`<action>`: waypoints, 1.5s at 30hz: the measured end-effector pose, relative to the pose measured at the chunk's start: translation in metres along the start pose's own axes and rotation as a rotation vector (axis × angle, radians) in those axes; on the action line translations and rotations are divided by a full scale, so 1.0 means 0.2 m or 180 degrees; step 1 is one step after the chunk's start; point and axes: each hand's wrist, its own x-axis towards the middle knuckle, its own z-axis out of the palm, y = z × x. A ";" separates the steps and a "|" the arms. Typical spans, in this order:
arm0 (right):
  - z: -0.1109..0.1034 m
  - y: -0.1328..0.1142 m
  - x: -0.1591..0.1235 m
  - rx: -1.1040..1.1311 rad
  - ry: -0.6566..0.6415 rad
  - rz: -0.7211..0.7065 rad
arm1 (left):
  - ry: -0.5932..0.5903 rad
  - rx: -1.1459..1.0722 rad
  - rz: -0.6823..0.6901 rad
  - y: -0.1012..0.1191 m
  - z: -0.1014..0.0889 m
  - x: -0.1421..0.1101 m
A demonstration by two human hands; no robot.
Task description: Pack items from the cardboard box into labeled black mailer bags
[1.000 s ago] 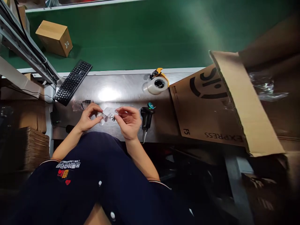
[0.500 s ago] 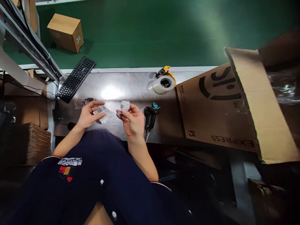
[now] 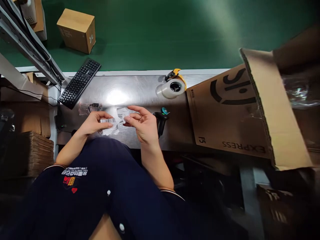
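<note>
In the head view my left hand pinches a small clear plastic bag that bears a white barcode label. My right hand is closed on another white barcode label, its printed side turned up toward me. The two labels are close together, and whether they touch I cannot tell. Just beyond my left hand, a clear bag with a small black cable lies on the metal table. To the right of my right hand stands a black barcode scanner with a teal top.
A tape dispenser stands at the table's back edge beside a large cardboard box with raised flaps. At the left lies a black keyboard. A small carton sits on the green conveyor belt. Flattened cardboard is stacked at left.
My right hand has turned its label and brought it left, nearer the bag. My left hand keeps its hold on the bag. The carton appears slightly higher and farther right.
</note>
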 end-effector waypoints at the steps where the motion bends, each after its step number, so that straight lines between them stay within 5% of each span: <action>1: 0.00 0.00 0.00 -0.0024 0.0008 -0.0021 | 0.0001 0.0030 0.0021 0.00 0.00 0.00; 10: 0.04 0.00 -0.02 -0.0209 0.0060 -0.0216 | -0.0208 0.0660 0.0306 0.04 0.03 0.01; 16: 0.05 0.05 -0.02 -0.0021 0.0082 0.0006 | 0.0012 0.0838 0.0703 0.05 0.09 0.03; 29: 0.03 0.11 -0.06 0.0222 -0.0274 0.0476 | -0.0308 0.0640 0.0423 0.13 0.04 0.09; 45: 0.10 0.14 -0.11 0.0768 0.0232 0.0113 | 0.0727 -0.0356 0.0618 0.03 0.09 0.09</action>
